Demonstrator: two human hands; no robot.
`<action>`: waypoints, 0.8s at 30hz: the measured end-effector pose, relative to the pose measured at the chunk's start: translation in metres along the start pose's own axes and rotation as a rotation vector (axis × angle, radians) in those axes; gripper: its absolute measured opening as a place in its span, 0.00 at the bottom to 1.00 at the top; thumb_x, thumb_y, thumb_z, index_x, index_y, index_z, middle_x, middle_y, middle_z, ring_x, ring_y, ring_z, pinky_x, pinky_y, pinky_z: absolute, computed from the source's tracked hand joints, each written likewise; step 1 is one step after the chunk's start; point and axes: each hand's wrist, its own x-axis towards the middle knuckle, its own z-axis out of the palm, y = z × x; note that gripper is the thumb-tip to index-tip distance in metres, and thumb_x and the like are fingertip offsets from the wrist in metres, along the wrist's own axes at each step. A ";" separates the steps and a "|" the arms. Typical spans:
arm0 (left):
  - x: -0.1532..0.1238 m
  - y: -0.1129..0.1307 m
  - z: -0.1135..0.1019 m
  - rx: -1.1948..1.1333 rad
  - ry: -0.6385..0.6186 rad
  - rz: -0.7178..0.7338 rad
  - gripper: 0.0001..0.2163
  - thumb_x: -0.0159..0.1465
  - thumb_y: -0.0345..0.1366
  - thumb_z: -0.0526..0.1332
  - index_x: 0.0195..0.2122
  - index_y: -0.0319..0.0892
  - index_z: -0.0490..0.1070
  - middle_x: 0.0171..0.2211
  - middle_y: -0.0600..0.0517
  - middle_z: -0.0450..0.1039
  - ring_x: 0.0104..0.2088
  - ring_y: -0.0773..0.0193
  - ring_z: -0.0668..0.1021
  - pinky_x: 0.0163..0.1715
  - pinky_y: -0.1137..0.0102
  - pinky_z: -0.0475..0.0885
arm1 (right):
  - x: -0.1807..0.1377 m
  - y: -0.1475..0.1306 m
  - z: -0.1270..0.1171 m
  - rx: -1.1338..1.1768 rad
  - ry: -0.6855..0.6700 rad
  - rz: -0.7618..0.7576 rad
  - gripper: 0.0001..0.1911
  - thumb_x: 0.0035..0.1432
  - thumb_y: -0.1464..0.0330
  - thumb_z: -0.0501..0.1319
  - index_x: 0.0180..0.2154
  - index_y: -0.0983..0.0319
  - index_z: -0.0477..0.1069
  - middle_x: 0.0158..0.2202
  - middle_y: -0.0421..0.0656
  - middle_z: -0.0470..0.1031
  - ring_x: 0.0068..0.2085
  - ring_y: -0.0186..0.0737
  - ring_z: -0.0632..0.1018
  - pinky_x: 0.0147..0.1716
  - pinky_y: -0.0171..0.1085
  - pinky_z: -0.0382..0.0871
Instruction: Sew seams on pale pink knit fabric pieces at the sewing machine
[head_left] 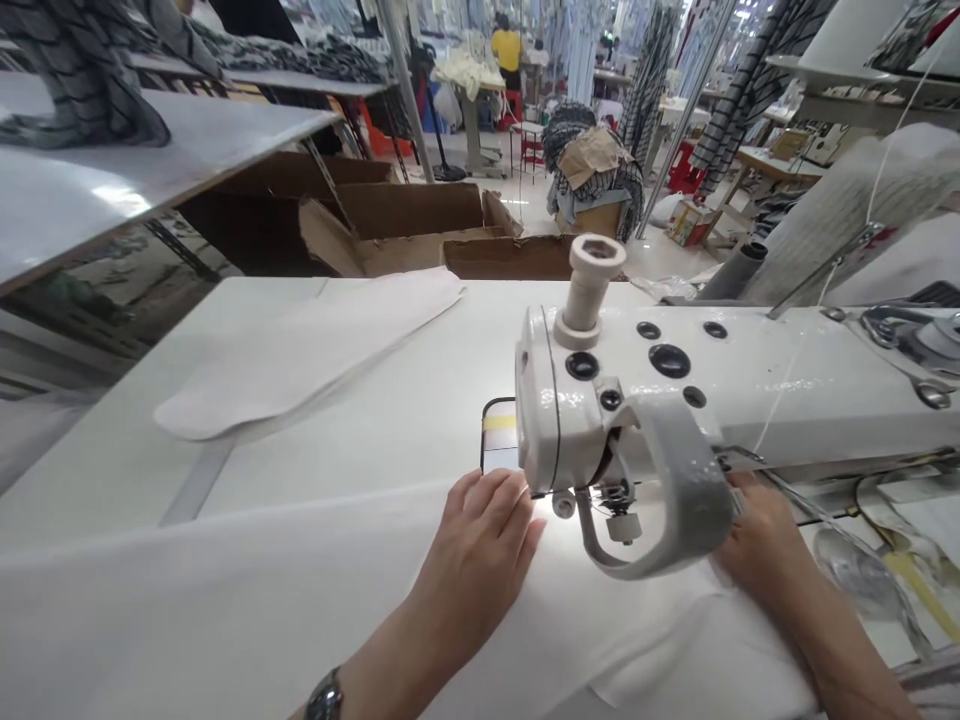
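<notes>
Head view: left hand [480, 550] rests palm-down, fingers loosely bent, on white cloth [225, 600] beneath and left of it; right hand [761, 535] half hidden behind sewing machine [847, 400], can't tell grip; imo keep cloth flat, fingertips clear of stitching spot

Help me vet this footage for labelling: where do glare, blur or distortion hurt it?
Head view: glare on the side table; head view: white cloth pale and low-contrast, brightest near the left hand; head view: distant person in yellow soft; head view: metal poles lean apart upward, suggesting wide-angle distortion.
</notes>
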 end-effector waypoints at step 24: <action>0.002 0.003 -0.018 0.089 -0.133 0.071 0.08 0.67 0.29 0.53 0.40 0.36 0.71 0.38 0.40 0.77 0.40 0.50 0.78 0.37 0.57 0.74 | -0.001 -0.006 0.006 0.063 -0.014 0.083 0.09 0.65 0.71 0.54 0.42 0.62 0.72 0.40 0.46 0.78 0.39 0.41 0.80 0.33 0.35 0.71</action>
